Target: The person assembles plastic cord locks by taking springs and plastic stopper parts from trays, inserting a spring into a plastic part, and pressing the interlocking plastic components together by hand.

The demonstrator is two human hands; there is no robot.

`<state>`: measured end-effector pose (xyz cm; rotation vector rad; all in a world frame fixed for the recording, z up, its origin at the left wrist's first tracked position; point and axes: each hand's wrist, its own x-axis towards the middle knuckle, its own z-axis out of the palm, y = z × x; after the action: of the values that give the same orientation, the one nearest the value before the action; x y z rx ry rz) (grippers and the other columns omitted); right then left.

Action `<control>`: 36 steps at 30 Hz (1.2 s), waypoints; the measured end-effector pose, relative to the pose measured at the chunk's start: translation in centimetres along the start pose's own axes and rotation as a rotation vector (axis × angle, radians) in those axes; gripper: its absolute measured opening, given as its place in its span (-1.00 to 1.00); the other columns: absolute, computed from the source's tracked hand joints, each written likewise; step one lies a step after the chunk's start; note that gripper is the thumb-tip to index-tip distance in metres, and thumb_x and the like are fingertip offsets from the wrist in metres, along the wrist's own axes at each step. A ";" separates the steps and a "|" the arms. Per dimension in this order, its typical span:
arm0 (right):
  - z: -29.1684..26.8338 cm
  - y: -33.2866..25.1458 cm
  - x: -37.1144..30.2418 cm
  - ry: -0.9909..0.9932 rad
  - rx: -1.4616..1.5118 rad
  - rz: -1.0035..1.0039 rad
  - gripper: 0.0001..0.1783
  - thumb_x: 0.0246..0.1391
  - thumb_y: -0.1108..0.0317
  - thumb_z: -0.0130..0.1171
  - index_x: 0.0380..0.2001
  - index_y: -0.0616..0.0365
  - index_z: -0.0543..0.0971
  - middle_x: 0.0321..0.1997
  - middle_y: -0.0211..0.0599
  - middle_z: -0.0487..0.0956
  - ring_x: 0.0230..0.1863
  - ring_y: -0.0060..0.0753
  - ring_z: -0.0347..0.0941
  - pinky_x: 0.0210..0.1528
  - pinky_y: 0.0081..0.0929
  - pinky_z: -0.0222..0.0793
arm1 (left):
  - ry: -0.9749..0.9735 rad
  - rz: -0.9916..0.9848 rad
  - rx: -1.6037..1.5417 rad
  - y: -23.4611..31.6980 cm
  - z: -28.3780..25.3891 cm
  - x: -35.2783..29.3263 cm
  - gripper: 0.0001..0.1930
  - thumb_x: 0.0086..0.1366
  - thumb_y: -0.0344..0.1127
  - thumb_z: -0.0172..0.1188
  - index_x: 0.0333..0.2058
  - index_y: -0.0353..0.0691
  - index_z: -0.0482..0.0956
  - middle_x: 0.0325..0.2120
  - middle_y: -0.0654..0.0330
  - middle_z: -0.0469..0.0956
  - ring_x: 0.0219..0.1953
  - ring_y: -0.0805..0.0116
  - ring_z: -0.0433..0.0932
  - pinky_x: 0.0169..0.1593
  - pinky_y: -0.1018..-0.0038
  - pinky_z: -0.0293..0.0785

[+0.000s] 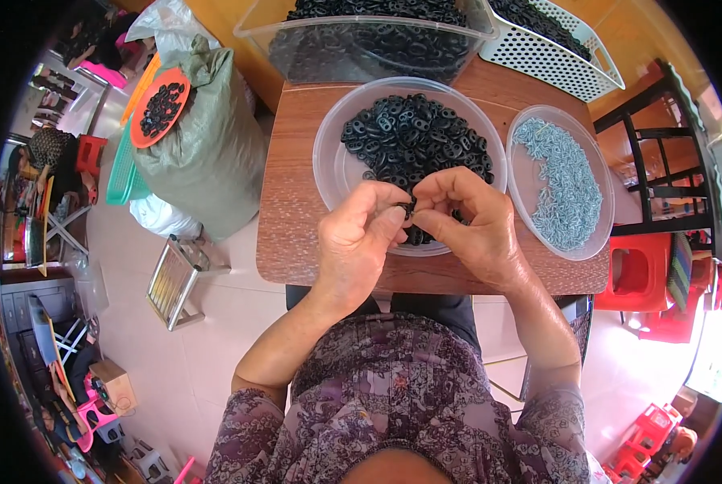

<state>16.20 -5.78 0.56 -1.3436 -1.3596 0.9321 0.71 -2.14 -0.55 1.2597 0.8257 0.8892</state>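
Over the near side of a round clear tub, both my hands meet fingertip to fingertip. My left hand pinches a small black plastic piece between thumb and forefinger. From the other side, the thumb and forefinger of my right hand are closed at the same piece; anything smaller between them is hidden. Many black pieces with holes, looking like two joined rings, lie heaped in the tub. Right of it, a shallow clear dish holds a spread of small silvery screws or pins.
Both containers stand on a brown wooden table. Behind them are a clear bin and a white perforated basket, both with black pieces. A large sack with an orange dish, and a metal stool, stand left; a red stool stands right.
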 end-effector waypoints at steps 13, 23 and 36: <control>0.4 -0.1 -0.1 0.002 0.007 0.009 -0.78 -0.12 0.55 0.15 -0.31 0.26 0.46 -0.45 -0.40 0.50 -0.45 -0.70 0.36 -0.40 -0.69 0.32 | 0.077 0.429 0.485 -1.1 0.1 0.1 -0.92 0.13 -0.59 0.06 -0.37 -0.34 0.46 -0.58 0.18 0.48 -0.59 0.48 0.45 -0.51 0.56 0.39; 1.7 -0.3 0.6 0.028 0.126 0.008 -0.82 -0.07 0.55 0.12 -0.32 0.30 0.45 -0.44 -0.34 0.53 -0.44 -0.69 0.39 -0.41 -0.69 0.33 | 0.123 0.240 0.146 -0.8 0.3 0.0 -0.93 0.15 -0.59 0.03 -0.38 -0.34 0.47 -0.59 0.26 0.48 -0.59 0.59 0.39 -0.53 0.65 0.36; 1.3 0.7 4.6 0.043 -0.160 -0.251 -0.88 -0.22 0.52 0.17 -0.49 0.25 0.52 -0.50 -0.20 0.49 -0.44 -0.26 0.43 -0.40 -0.43 0.33 | 0.301 0.187 -0.182 0.4 -4.1 2.0 -0.89 0.17 -0.54 0.05 -0.30 -0.43 0.45 -0.53 0.11 0.51 -0.59 0.48 0.46 -0.49 0.63 0.41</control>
<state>15.49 -1.02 0.10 -1.2666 -1.5541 0.6346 -2.12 1.45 -0.78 1.0695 0.8491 1.2987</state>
